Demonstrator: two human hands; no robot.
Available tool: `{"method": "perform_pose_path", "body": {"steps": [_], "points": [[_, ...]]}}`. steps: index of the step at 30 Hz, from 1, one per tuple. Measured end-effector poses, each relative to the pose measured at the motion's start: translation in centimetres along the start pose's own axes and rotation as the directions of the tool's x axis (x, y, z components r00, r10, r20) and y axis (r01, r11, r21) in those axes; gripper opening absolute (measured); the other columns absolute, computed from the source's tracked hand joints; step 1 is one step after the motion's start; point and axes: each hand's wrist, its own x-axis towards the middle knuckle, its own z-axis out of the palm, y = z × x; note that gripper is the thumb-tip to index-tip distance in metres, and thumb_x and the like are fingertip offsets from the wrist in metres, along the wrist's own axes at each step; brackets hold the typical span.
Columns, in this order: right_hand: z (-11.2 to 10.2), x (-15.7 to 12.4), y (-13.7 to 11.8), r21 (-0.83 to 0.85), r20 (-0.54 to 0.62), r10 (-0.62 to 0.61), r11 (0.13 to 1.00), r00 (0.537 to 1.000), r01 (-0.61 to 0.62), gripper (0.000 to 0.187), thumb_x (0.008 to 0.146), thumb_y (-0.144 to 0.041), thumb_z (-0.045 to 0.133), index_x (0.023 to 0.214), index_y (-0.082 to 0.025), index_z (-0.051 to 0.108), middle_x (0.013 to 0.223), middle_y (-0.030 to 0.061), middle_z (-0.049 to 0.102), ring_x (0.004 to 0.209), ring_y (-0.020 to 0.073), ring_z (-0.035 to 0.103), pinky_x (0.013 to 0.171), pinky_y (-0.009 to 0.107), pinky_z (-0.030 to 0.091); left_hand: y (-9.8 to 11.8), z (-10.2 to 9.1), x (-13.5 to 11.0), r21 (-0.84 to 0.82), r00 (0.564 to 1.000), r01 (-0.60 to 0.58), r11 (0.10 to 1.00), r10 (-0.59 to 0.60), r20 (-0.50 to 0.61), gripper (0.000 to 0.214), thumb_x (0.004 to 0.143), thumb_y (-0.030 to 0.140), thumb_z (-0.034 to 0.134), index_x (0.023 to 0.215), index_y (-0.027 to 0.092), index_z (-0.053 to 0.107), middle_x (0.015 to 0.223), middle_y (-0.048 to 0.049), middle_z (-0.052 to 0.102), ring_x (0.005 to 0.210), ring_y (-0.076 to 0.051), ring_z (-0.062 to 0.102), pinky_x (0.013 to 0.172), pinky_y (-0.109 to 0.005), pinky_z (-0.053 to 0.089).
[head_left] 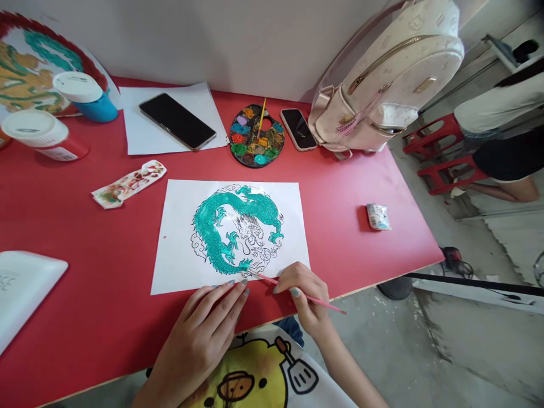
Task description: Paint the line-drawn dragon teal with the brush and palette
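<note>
A white sheet with a dragon drawing, mostly painted teal, lies on the red table. My left hand rests flat on the sheet's lower edge, fingers stretched out. My right hand pinches a thin pink paintbrush, whose tip touches the lower part of the dragon.
A round paint palette with a brush, two phones, a cream backpack, two paint jars, a stained rag, a small packet and a white tray are on the table. Another person sits on red stools at right.
</note>
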Motion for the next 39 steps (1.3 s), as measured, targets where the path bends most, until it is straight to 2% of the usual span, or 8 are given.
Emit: {"method": "perform_pose_path", "body": {"steps": [5, 14, 19, 24, 27, 31, 34, 39], "points": [[0.01, -0.01, -0.05, -0.001, -0.033, 0.020, 1.000, 0.999, -0.020, 0.043, 0.114, -0.034, 0.041, 0.086, -0.023, 0.072, 0.073, 0.0049, 0.072, 0.069, 0.0205, 0.067, 0.066, 0.035, 0.054, 0.06, 0.14, -0.13, 0.002, 1.000, 0.021, 1.000, -0.021, -0.001, 0.038, 0.103, 0.008, 0.051, 0.135, 0.012, 0.072, 0.141, -0.0086, 0.075, 0.128, -0.029, 0.065, 0.114, -0.047, 0.043], [0.00, -0.12, 0.07, 0.020, 0.012, 0.030, 0.999, 0.999, -0.030, 0.040, 0.114, -0.036, 0.043, 0.090, -0.023, 0.072, 0.076, 0.0049, 0.073, 0.071, 0.0205, 0.069, 0.068, 0.035, 0.055, 0.00, 0.01, -0.19, 0.010, 1.000, 0.013, 1.000, -0.013, 0.007, 0.037, 0.104, 0.008, 0.050, 0.132, 0.010, 0.073, 0.141, -0.0098, 0.075, 0.127, -0.030, 0.066, 0.113, -0.048, 0.044], [0.04, -0.06, 0.03, 0.016, -0.022, 0.050, 0.999, 0.999, -0.049, 0.041, 0.114, -0.034, 0.041, 0.089, -0.023, 0.072, 0.075, 0.0050, 0.073, 0.070, 0.0206, 0.068, 0.067, 0.035, 0.055, -0.02, -0.02, 0.01, 0.023, 1.000, 0.011, 1.000, -0.011, 0.001, 0.037, 0.104, 0.007, 0.050, 0.131, 0.011, 0.074, 0.140, -0.0089, 0.076, 0.126, -0.029, 0.067, 0.114, -0.047, 0.044], [-0.01, -0.11, 0.19, 0.002, -0.022, 0.043, 0.999, 0.999, -0.043, 0.041, 0.114, -0.033, 0.041, 0.088, -0.023, 0.072, 0.074, 0.0052, 0.073, 0.071, 0.0209, 0.068, 0.067, 0.036, 0.055, 0.03, 0.28, -0.17, 0.002, 1.000, 0.028, 1.000, -0.028, 0.005, 0.039, 0.103, 0.008, 0.051, 0.136, 0.011, 0.072, 0.143, -0.0098, 0.074, 0.130, -0.028, 0.066, 0.118, -0.048, 0.042], [-0.04, -0.08, 0.16, -0.016, 0.018, 0.030, 0.999, 0.999, -0.030, 0.042, 0.114, -0.037, 0.041, 0.089, -0.023, 0.072, 0.075, 0.0055, 0.073, 0.072, 0.0217, 0.069, 0.068, 0.038, 0.056, 0.01, 0.24, -0.25, 0.012, 1.000, 0.021, 1.000, -0.021, 0.012, 0.042, 0.102, 0.008, 0.052, 0.140, 0.012, 0.069, 0.143, -0.0094, 0.074, 0.131, -0.028, 0.065, 0.119, -0.047, 0.041], [-0.02, -0.01, 0.10, -0.029, -0.034, 0.043, 0.999, 0.999, -0.044, 0.045, 0.114, -0.036, 0.039, 0.085, -0.023, 0.071, 0.073, 0.0050, 0.072, 0.070, 0.0213, 0.068, 0.066, 0.037, 0.055, -0.05, 0.09, -0.25, 0.021, 1.000, 0.020, 1.000, -0.020, 0.024, 0.046, 0.103, 0.009, 0.051, 0.145, 0.015, 0.066, 0.143, -0.0089, 0.074, 0.131, -0.027, 0.066, 0.119, -0.047, 0.042], [0.02, 0.04, 0.11, -0.016, 0.003, 0.015, 1.000, 1.000, -0.015, 0.043, 0.114, -0.037, 0.041, 0.088, -0.024, 0.072, 0.074, 0.0048, 0.072, 0.071, 0.0212, 0.068, 0.068, 0.037, 0.055, -0.04, 0.12, -0.27, 0.012, 1.000, 0.017, 1.000, -0.018, 0.014, 0.044, 0.103, 0.009, 0.052, 0.143, 0.014, 0.068, 0.142, -0.0088, 0.075, 0.130, -0.027, 0.066, 0.119, -0.046, 0.042], [0.04, 0.13, 0.11, -0.024, -0.003, 0.022, 0.999, 1.000, -0.022, 0.042, 0.114, -0.035, 0.041, 0.089, -0.024, 0.073, 0.075, 0.0053, 0.073, 0.072, 0.0214, 0.068, 0.068, 0.037, 0.055, 0.02, 0.10, -0.19, 0.012, 1.000, 0.021, 1.000, -0.021, 0.009, 0.040, 0.103, 0.008, 0.052, 0.137, 0.012, 0.071, 0.142, -0.0097, 0.075, 0.129, -0.028, 0.066, 0.117, -0.047, 0.042]]}}
